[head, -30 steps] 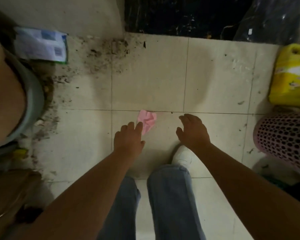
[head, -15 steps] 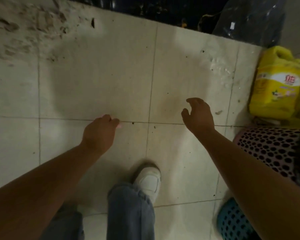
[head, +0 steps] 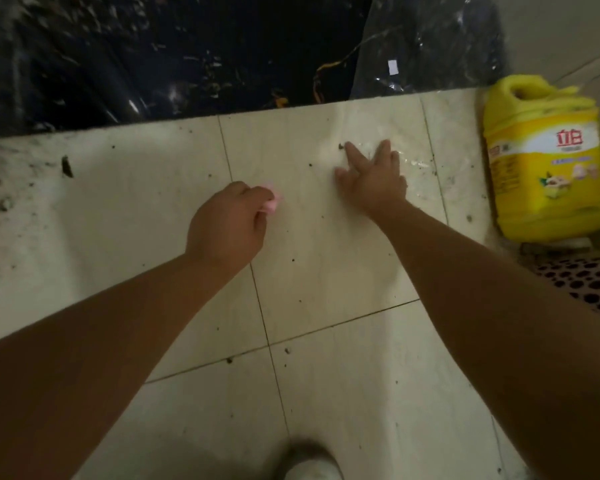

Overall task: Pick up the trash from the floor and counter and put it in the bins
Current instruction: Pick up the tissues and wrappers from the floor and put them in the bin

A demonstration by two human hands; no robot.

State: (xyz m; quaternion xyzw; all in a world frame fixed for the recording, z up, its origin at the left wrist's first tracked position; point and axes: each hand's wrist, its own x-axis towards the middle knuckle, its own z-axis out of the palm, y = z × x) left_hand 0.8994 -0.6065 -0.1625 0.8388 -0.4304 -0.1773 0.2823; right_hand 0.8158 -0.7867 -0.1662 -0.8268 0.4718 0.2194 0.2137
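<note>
My left hand (head: 227, 223) is closed around a crumpled pink scrap of paper (head: 271, 200), and only a small pink edge sticks out past the fingers. It hovers over the pale floor tiles (head: 326, 271). My right hand (head: 373, 178) is spread with fingers apart, reaching down to a thin clear piece of plastic wrap (head: 409, 161) lying flat on the tile. Whether the fingers touch it is unclear.
A yellow detergent jug (head: 544, 161) stands at the right. Below it is the rim of a pink perforated basket (head: 589, 289). A black marble wall base (head: 187, 57) and dark plastic sheet (head: 426, 43) run along the top. Dirt stains the left tiles (head: 21, 188). My white shoe (head: 309, 465) is at the bottom.
My left hand closed on the pink paper and lifted it off the floor. My right hand moved forward and spread open toward the clear wrap. The view has swung right and forward.
</note>
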